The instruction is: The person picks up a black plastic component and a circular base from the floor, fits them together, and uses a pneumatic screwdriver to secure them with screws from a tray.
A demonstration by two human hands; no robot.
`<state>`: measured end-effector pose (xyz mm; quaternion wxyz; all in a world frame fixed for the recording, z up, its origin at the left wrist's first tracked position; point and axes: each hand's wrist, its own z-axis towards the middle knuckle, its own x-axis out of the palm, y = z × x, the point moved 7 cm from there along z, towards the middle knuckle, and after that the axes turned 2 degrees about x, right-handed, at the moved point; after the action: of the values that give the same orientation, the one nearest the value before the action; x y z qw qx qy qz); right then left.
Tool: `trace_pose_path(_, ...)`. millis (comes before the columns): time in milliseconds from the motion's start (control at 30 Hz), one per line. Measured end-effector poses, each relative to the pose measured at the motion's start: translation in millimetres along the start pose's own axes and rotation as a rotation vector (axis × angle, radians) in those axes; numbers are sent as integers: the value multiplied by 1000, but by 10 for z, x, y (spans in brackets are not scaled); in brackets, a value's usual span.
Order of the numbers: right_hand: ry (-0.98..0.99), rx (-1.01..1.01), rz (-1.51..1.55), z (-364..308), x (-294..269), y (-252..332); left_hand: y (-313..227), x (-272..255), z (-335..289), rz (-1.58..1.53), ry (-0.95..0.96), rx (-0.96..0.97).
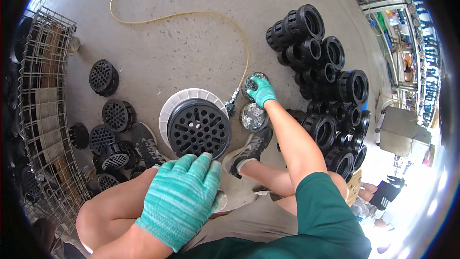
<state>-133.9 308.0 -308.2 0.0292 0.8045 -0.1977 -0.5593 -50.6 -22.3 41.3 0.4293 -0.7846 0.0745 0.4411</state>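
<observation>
A round black perforated grate [199,127], with slots and round holes, sits in front of me on a white round base [166,110]. My left hand [184,192], in a green striped knit glove, grips the grate's near rim, fingers close together over the edge; its underside grip is hidden. Two small white specks show among the holes. To the right, my gloved right hand [262,92] reaches down over the farther of two round containers [249,97], thumb and fingers apart. Small metal-looking pieces fill the nearer container [254,116]. No held piece is visible in that hand.
A black air tool [230,108] on a yellowish hose [191,13] lies beside the base. Several black ring fittings [326,81] are stacked at right. More black grates [103,77] lie at left, near a wire cage [45,100]. Shelving [383,7] stands far right.
</observation>
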Motion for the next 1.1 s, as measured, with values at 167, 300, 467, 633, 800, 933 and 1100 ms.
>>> trace_pose_path(167,-40,-31,30,35,124,-4,-105,-80,68,55,-11,-22)
trace_pose_path(300,0,-111,18,44,118,21,-105,-60,104,61,-17,-12)
trace_pose_path(467,90,-53,169,123,242,-200,-136,-23,170,80,21,8)
trace_pose_path(633,120,-24,20,186,150,-104,-161,13,153,68,17,9)
trace_pose_path(800,-2,29,239,115,18,-369,-177,4,138,74,14,22)
trace_pose_path(933,140,314,1005,-44,90,-467,-165,-69,156,35,41,85)
trace_pose_path(1100,279,413,1545,-266,-65,-383,-187,42,93,105,49,79)
